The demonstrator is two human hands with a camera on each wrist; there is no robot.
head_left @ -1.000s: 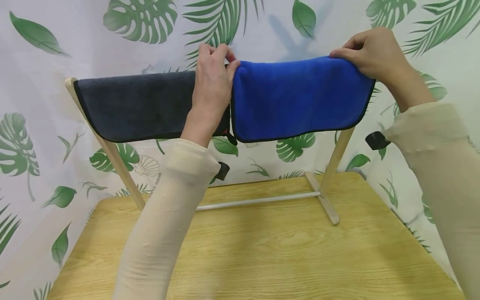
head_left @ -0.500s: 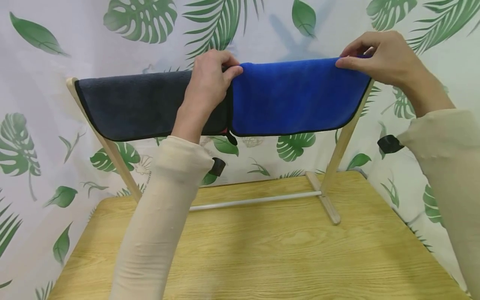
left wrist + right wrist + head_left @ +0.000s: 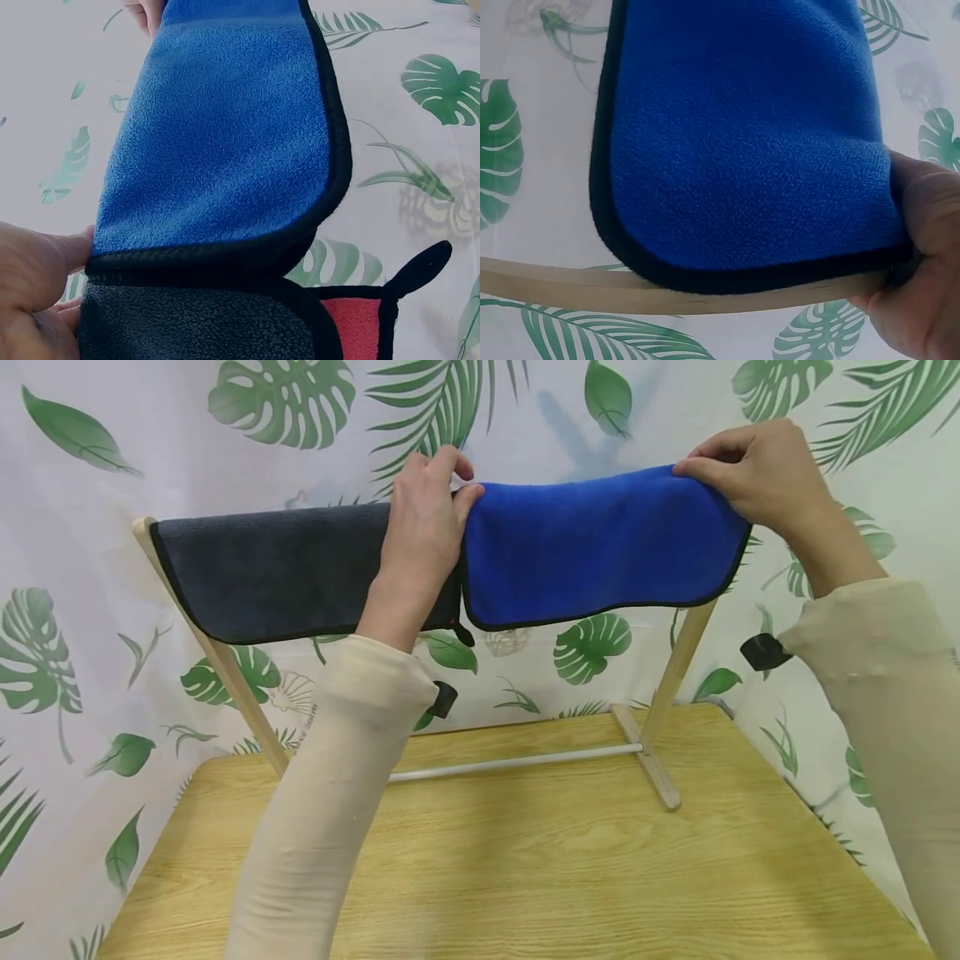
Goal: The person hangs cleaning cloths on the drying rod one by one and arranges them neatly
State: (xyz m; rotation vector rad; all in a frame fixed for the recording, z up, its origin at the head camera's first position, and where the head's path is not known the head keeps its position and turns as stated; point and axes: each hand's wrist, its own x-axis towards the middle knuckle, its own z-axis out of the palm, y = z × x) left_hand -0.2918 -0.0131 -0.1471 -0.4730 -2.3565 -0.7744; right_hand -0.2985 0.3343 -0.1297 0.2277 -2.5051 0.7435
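A blue towel with black edging hangs folded over the top of a wooden rack. My left hand pinches its upper left corner, the thumb on the front of the cloth. At the upper right, my right hand pinches the top edge and holds it raised, so that side stands higher. A dark grey towel drapes over the rack's left half, partly behind my left hand. In the left wrist view the blue towel's edge lies close beside the grey towel, where a red patch and black loop show.
The rack stands on a wood-grain table, with a white lower bar between its legs. Close behind hangs a white leaf-printed cloth backdrop. My left forearm hides part of the rack's left leg.
The right end of the blue towel's top edge has been lifted, and its front lower edge has risen. My right hand has shifted slightly left over the last half second; the grey towel stays put.
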